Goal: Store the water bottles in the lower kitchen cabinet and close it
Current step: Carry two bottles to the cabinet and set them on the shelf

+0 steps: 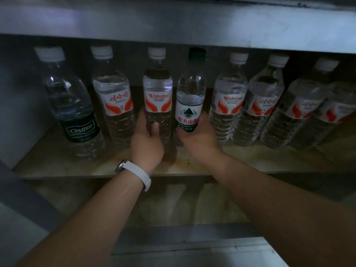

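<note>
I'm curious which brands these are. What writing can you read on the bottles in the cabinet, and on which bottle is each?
"Cestbon": dark label of the leftmost bottle.
"Wahaha": orange-and-white label of the bottle in the left hand; also on the bottle right of the green-capped one.
"农夫山": green-capped bottle in the right hand; its last character is cut off.
Other labels: too blurred.

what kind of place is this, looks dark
Most likely the inside of a low storage cabinet, probably in a kitchen. A wooden shelf carries a row of water bottles, a pale panel overhangs them, and the left hand and right hand each hold one bottle.
</note>
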`<state>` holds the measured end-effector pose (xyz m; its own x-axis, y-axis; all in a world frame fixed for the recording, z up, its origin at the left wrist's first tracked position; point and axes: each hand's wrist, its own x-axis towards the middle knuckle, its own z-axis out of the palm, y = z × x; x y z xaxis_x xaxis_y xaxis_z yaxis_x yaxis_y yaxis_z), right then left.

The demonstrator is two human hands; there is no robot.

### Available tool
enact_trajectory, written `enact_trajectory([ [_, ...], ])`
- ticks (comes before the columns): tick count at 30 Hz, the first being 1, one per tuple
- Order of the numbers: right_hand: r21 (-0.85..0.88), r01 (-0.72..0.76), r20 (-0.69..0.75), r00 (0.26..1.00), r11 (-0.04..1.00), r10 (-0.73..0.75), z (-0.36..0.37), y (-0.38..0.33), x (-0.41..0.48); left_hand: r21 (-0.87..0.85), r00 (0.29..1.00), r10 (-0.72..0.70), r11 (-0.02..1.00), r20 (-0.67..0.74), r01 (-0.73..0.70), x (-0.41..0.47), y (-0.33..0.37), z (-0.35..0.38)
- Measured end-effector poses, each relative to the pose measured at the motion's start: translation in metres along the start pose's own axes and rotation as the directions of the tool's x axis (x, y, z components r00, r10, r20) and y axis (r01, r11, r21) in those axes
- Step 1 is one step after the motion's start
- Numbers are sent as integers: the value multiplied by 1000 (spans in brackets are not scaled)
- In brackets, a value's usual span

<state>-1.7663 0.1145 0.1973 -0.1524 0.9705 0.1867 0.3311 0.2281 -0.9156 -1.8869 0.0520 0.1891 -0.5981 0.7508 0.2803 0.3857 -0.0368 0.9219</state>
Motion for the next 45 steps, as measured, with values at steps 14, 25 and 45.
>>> enact_trajectory([
  [14, 124, 9, 39, 999, 992, -14, -10, -11, -19, -54, 996, 86, 995, 19, -85, -29, 3, -47],
  [25, -97, 262, 209, 949, 960, -238, 31, -41, -65, 120, 891, 67, 993, -450, -14, -24, -27, -120],
  [45, 30, 77, 160, 984, 997, -81, 130, -60, -30, 171, 969, 6, 985, -248, 38, 13, -58, -133],
])
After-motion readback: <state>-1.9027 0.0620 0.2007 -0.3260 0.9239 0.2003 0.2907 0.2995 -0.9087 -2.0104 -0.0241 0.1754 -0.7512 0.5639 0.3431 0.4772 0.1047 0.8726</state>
